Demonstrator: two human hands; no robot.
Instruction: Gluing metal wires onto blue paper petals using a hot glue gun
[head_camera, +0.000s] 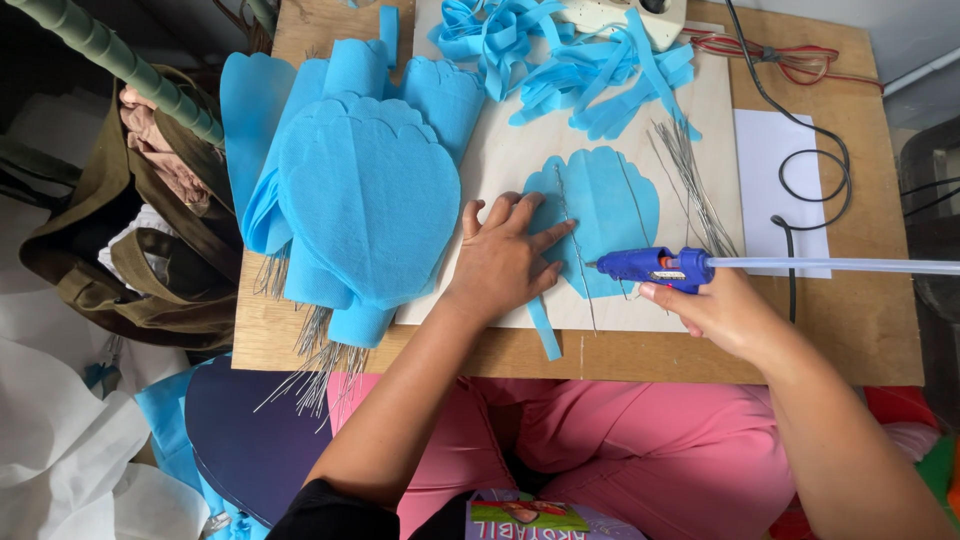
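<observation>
Left hand (505, 258): fingers spread flat, pressing a thin wire (577, 255) onto the blue paper petal (612, 210) mid-worktop (860, 320), toward the near edge. Right hand (725, 312): fingers closed around blue glue gun (655, 266), nozzle at the wire.

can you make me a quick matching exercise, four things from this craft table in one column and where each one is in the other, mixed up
Things:
1. glue gun
2. petal stack
3. paper strips
4. single petal

Places:
A. far edge of the board
B. under the left hand
C. in the right hand
D. piled at the board's left side

Pairs: 1-C, 2-D, 3-A, 4-B
</observation>
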